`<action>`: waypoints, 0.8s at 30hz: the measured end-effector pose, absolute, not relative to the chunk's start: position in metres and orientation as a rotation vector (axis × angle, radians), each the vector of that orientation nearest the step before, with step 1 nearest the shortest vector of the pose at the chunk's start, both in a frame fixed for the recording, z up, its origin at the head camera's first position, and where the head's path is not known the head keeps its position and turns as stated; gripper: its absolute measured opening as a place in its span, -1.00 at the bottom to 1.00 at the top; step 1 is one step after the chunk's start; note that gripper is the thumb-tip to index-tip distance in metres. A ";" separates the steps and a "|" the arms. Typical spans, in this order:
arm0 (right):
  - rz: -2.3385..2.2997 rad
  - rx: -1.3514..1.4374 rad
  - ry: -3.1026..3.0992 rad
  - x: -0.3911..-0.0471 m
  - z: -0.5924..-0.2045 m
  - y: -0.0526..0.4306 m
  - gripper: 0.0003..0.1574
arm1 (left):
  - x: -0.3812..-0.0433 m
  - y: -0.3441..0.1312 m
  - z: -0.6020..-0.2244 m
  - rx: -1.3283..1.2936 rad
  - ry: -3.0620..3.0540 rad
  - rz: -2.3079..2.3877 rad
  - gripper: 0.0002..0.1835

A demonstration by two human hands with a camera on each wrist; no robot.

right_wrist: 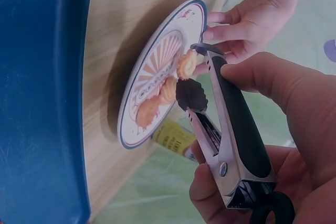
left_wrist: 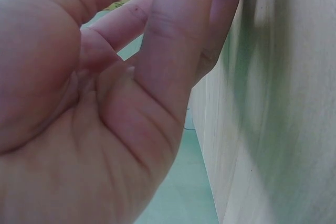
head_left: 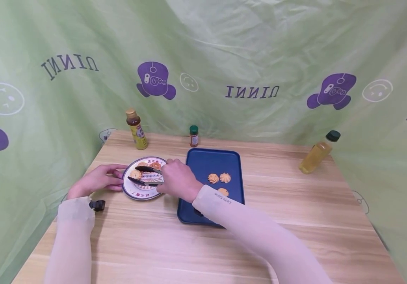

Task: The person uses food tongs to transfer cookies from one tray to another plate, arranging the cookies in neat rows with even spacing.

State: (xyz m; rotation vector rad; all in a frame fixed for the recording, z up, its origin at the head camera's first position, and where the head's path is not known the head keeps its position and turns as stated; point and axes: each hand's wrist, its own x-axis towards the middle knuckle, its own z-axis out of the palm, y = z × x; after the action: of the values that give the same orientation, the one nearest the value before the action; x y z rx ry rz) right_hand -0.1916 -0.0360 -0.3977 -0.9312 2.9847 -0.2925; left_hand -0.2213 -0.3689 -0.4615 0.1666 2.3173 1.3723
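My left hand [head_left: 97, 179] holds the left rim of a white, blue-edged plate [head_left: 129, 189], fingers curled at the edge. In my right hand [head_left: 180, 177] is a pair of kitchen tongs [right_wrist: 236, 114] with dark tips, gripped by the handles. The tips stand apart over the plate, on either side of a ridged butter cookie [right_wrist: 186, 65]. Two more cookies [head_left: 155, 165] lie on the plate's far side. Right of the plate, a dark blue tray [head_left: 210, 159] carries a swirled cookie [head_left: 213, 178], a star-shaped cookie [head_left: 225, 177] and a partly covered cookie [head_left: 223, 192].
A gold-capped sauce bottle [head_left: 137, 132] and a green-capped spice jar [head_left: 194, 137] stand behind the plate and tray. Far right is a bottle of yellow liquid [head_left: 316, 156]. The wooden table [head_left: 295, 221] meets a green printed curtain [head_left: 260, 47] behind. My right forearm crosses the tray.
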 end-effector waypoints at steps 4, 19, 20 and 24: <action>-0.299 -0.945 2.974 -0.192 -0.401 -0.038 -0.62 | -0.221 -0.368 -0.460 0.174 2.309 1.379 -0.23; -0.260 -0.920 2.974 -0.191 -0.401 -0.040 -0.66 | -0.219 -0.365 -0.456 0.176 2.313 1.385 -0.23; -0.261 -0.916 2.971 -0.190 -0.399 -0.039 -0.66 | -0.218 -0.365 -0.456 0.172 2.309 1.389 -0.23; -0.312 -0.901 2.954 -0.189 -0.394 -0.031 -0.66 | -0.218 -0.364 -0.455 0.167 2.302 1.390 -0.22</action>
State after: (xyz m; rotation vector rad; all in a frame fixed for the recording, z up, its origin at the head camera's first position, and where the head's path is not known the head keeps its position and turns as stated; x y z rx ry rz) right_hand -0.1888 -0.0312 -0.3940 -0.9013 2.9543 -0.3123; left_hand -0.2176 -0.3642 -0.4549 0.1668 2.3024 1.3902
